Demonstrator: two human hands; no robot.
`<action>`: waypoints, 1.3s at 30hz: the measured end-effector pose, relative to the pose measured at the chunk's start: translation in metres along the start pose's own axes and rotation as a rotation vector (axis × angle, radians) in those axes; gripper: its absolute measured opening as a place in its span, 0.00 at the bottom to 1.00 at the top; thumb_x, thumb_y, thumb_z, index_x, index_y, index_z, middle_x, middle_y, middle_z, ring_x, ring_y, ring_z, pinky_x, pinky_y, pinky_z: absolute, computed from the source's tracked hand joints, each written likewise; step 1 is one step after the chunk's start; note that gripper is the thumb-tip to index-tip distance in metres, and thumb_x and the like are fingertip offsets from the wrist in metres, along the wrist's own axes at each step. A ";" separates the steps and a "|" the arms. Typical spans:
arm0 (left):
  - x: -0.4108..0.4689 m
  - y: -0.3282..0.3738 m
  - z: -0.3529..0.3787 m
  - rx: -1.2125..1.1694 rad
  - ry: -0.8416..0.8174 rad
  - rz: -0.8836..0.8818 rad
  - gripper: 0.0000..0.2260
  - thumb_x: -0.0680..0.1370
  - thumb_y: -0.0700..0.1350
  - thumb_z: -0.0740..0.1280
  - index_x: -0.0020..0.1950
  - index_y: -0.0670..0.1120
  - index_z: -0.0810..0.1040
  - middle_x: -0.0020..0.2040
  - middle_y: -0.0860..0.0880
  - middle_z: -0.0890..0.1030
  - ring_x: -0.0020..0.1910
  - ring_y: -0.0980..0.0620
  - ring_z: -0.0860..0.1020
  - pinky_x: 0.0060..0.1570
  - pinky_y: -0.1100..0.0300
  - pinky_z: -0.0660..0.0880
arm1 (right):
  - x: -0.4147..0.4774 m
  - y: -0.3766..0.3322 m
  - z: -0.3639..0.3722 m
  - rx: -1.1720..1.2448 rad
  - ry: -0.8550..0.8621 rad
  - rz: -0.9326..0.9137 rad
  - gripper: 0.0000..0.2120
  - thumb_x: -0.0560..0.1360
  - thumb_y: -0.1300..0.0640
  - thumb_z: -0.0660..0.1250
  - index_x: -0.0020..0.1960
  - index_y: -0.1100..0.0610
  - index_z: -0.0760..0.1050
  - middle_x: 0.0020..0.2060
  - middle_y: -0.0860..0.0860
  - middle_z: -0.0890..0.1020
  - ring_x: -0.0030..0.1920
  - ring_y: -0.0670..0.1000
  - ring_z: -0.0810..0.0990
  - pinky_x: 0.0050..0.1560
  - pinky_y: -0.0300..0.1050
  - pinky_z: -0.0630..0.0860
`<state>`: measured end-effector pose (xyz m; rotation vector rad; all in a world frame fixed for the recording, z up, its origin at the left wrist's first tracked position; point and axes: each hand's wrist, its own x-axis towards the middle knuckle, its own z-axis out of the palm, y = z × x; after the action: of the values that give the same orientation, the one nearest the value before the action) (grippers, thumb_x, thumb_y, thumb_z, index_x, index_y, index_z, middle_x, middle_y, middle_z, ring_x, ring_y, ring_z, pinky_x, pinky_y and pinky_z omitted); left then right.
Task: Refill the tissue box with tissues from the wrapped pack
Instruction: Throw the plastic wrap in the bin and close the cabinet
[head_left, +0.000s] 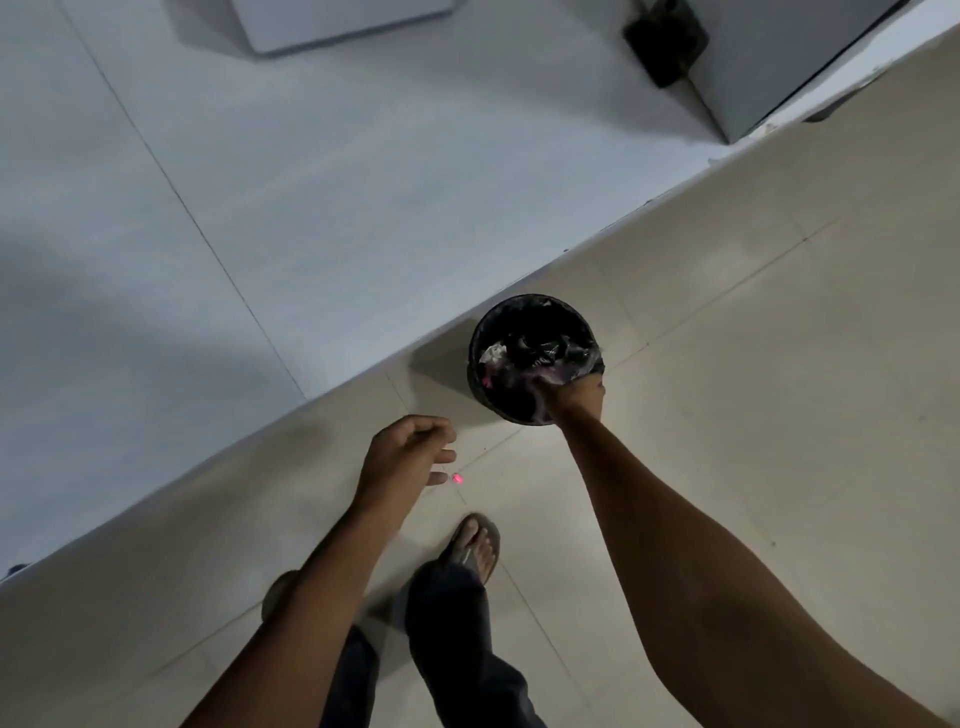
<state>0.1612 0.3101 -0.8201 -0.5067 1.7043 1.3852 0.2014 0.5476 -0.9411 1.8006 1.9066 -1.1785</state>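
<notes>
On the floor (753, 364), which fills the view from about four o'clock round to eight, a pale tiled surface runs beside a raised white platform (182, 208) that takes up the ten to twelve o'clock side. Neither the tissue box nor the wrapped pack can be seen anywhere, so where they sit cannot be told from this view. A white block (337, 21) at twelve o'clock and a grey one with a dark fitting at one o'clock are too cropped to identify.

Just right of centre, at roughly one o'clock from the middle, stands a round black bin (480, 374) lined with a dark bag, close against the platform's edge. Crumpled clear and pinkish plastic (498, 356) lies inside; it may be the pack's wrapper, which would suggest the unwrapping is done and the rubbish is being dropped, but that is only a guess. Whether the box has been filled is not shown.

The right hand (574, 397) reaches into the bin at its five o'clock rim, fingers buried among the contents, so I cannot tell if it grips or has let go. The left hand (408, 449), at seven o'clock from the bin and well apart from it, hangs loosely curled and holds nothing. A small red light spot (457, 478) shows on the tile just beside its fingertips. A sandalled foot (475, 545) stands at six o'clock.
</notes>
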 end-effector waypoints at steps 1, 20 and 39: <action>0.000 -0.001 0.003 0.002 -0.008 0.001 0.04 0.79 0.40 0.67 0.48 0.46 0.81 0.48 0.46 0.85 0.45 0.49 0.83 0.37 0.60 0.78 | -0.007 -0.005 -0.002 -0.025 0.003 -0.011 0.56 0.57 0.41 0.82 0.75 0.63 0.60 0.71 0.63 0.70 0.71 0.63 0.71 0.68 0.57 0.75; -0.123 0.046 -0.040 -0.022 -0.119 0.111 0.03 0.79 0.42 0.68 0.49 0.45 0.81 0.47 0.46 0.85 0.43 0.50 0.83 0.41 0.56 0.80 | -0.214 -0.016 -0.077 0.222 -0.162 -0.259 0.05 0.76 0.58 0.69 0.42 0.53 0.80 0.39 0.54 0.82 0.44 0.54 0.81 0.43 0.52 0.82; -0.447 0.327 -0.145 -0.090 -0.340 0.790 0.04 0.80 0.42 0.67 0.48 0.44 0.82 0.44 0.46 0.85 0.38 0.51 0.82 0.38 0.58 0.80 | -0.594 -0.194 -0.287 0.535 0.157 -0.903 0.08 0.79 0.58 0.70 0.57 0.59 0.79 0.49 0.55 0.84 0.46 0.55 0.86 0.43 0.48 0.82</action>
<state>0.1077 0.1843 -0.2646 0.4019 1.6153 1.9607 0.2323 0.3471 -0.2848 1.2110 2.8314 -2.0218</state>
